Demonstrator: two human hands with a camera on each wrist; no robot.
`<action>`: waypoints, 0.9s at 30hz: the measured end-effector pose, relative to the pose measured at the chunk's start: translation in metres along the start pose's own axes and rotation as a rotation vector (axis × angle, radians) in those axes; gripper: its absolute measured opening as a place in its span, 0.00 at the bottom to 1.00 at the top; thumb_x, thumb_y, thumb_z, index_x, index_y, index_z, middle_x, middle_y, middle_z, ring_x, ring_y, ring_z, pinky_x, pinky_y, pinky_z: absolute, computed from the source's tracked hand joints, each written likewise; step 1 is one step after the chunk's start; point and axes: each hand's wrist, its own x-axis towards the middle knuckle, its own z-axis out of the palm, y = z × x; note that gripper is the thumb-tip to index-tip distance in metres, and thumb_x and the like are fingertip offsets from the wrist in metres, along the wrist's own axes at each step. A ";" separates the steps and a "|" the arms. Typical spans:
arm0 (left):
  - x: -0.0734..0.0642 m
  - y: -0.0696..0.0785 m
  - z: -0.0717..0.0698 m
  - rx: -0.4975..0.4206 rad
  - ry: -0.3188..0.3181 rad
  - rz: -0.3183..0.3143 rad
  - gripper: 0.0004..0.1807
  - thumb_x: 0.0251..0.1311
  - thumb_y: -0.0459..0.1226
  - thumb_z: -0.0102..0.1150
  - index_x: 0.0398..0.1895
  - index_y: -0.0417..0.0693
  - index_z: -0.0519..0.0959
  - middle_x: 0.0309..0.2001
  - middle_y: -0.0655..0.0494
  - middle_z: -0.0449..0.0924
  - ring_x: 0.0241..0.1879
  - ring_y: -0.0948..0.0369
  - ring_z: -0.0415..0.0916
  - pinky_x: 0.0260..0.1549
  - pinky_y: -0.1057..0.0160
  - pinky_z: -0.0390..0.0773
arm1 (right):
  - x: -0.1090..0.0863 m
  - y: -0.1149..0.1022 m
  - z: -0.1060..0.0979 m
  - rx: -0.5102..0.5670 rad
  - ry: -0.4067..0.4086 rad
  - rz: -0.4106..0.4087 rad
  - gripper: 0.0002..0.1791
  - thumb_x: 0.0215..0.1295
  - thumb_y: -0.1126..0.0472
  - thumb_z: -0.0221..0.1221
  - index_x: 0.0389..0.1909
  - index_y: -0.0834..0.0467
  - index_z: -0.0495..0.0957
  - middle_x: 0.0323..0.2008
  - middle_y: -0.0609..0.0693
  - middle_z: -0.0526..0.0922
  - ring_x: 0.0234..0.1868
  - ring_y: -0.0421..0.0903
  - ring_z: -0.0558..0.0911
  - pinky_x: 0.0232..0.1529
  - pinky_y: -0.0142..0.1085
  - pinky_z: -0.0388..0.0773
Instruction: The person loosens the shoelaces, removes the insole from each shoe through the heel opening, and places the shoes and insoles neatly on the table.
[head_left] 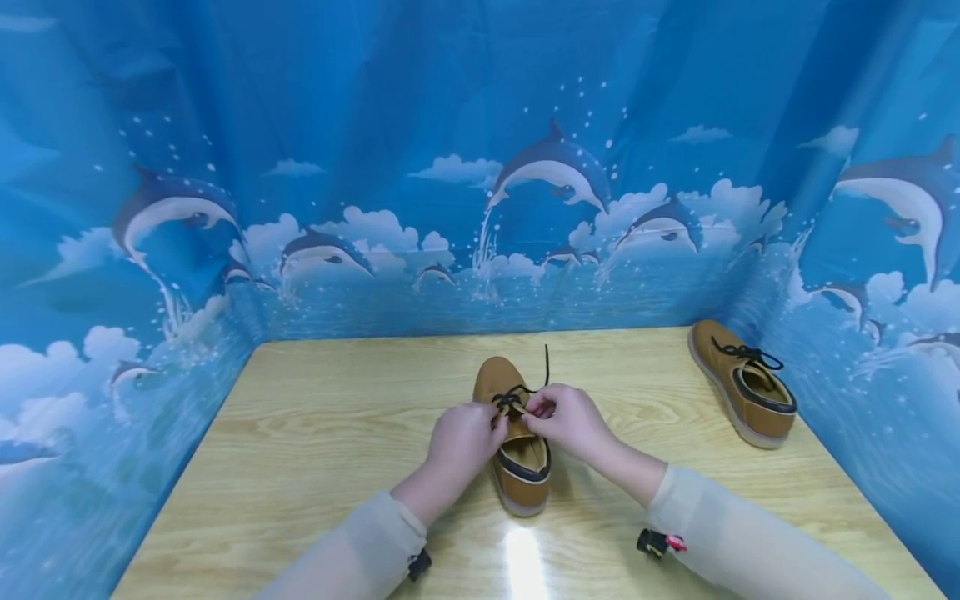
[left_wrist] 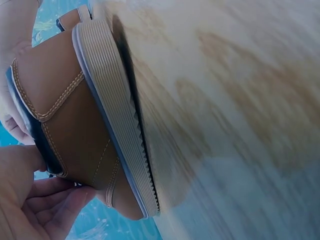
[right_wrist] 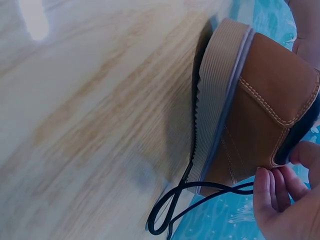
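A brown leather shoe (head_left: 525, 483) with a dark padded collar stands on the table, toe pointing away from me. My left hand (head_left: 465, 437) pinches the left eyelet flap of this shoe between thumb and fingers. From the other side my right hand (head_left: 566, 421) pinches the black shoelace (head_left: 547, 367) at the right eyelet flap; its fingertips meet the leather. In the right wrist view the shoelace (right_wrist: 172, 192) droops in a loop from those fingers to the table. The left wrist view shows the shoe's side (left_wrist: 80, 135) and ridged sole. Fingers hide the exact eyelets.
A matching brown shoe (head_left: 768, 417), its black laces tied in a bow, stands at the table's right edge. Blue dolphin-printed curtains (head_left: 420, 125) enclose the wood-grain table (head_left: 322, 433) at the back and sides.
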 end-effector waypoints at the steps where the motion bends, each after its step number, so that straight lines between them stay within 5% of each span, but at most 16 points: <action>1: -0.001 0.000 0.000 0.013 0.026 0.015 0.11 0.60 0.43 0.67 0.22 0.49 0.84 0.19 0.57 0.81 0.15 0.62 0.73 0.13 0.66 0.74 | 0.000 0.000 0.000 -0.013 0.003 -0.007 0.04 0.55 0.65 0.70 0.31 0.58 0.83 0.29 0.44 0.83 0.31 0.39 0.81 0.34 0.30 0.82; 7: -0.002 -0.003 0.000 -0.039 0.097 0.006 0.09 0.56 0.38 0.69 0.21 0.48 0.83 0.17 0.58 0.80 0.14 0.62 0.72 0.12 0.66 0.73 | -0.002 0.000 -0.001 -0.045 0.033 -0.017 0.03 0.56 0.67 0.68 0.29 0.56 0.83 0.27 0.43 0.83 0.30 0.37 0.80 0.33 0.29 0.82; 19: -0.007 -0.012 0.001 -0.093 0.138 -0.007 0.06 0.54 0.34 0.68 0.22 0.48 0.83 0.18 0.59 0.80 0.15 0.65 0.71 0.14 0.68 0.74 | -0.004 0.004 -0.007 -0.074 0.065 0.023 0.05 0.54 0.66 0.67 0.25 0.55 0.81 0.23 0.42 0.82 0.27 0.38 0.79 0.32 0.32 0.82; 27: -0.010 -0.015 -0.005 -0.125 0.088 -0.065 0.09 0.52 0.33 0.65 0.18 0.51 0.78 0.16 0.62 0.76 0.14 0.67 0.66 0.13 0.71 0.69 | -0.005 0.010 -0.010 -0.047 0.081 0.068 0.04 0.53 0.68 0.66 0.25 0.57 0.81 0.24 0.44 0.82 0.27 0.40 0.80 0.32 0.32 0.82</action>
